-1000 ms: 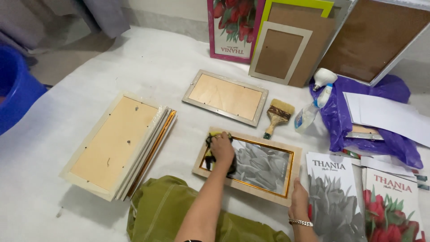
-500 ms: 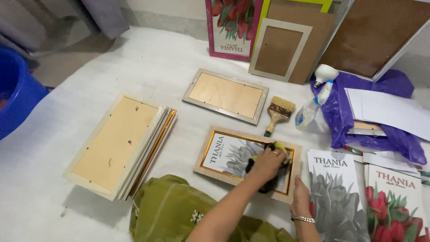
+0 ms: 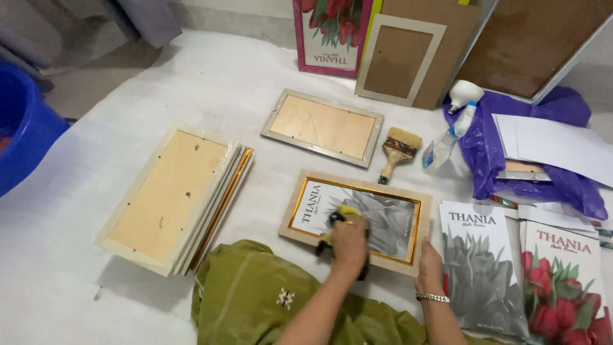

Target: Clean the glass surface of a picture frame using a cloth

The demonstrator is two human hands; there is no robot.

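Note:
A light wooden picture frame with a gold inner border lies face up on the white sheet, showing a grey flower print under glass. My left hand is shut on a yellow and black cloth and presses it on the glass near the frame's lower middle. Resting on the frame's lower right corner is my right hand, with a metal bracelet on the wrist. My green garment lies just in front of the frame.
A stack of face-down frames lies at left, and a single face-down frame behind. A paint brush, spray bottle, purple bag and flower prints lie at right. Frames lean on the wall; a blue tub stands far left.
My left hand with the cloth has swept over the glass from the frame's left end to its right end, then back to the lower middle. My right hand has stayed on the corner.

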